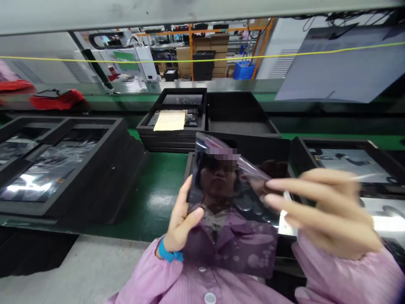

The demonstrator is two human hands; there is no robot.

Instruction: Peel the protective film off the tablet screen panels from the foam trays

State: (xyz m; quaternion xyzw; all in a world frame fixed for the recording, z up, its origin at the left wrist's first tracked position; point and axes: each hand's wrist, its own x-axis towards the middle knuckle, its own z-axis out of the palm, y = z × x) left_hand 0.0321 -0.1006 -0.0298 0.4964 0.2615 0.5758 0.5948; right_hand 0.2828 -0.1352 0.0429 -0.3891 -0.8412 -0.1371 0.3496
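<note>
My left hand [180, 221] grips the left edge of a glossy black panel [230, 219], held upright in front of me; its dark face mirrors my pink smock. My right hand [319, 211], blurred by motion, is at the panel's right side with fingers stretched out, pinching a thin clear film [249, 169] that lifts off the top of the panel. A small white tab [286, 223] shows under the right fingers.
Black foam trays with panels stand at the left [63, 169] and right [348, 160]. Further back lie stacked black trays [177, 122], one with a yellow sheet [171, 120]. A green conveyor belt [158, 190] runs across. Red cloths [57, 99] lie far left.
</note>
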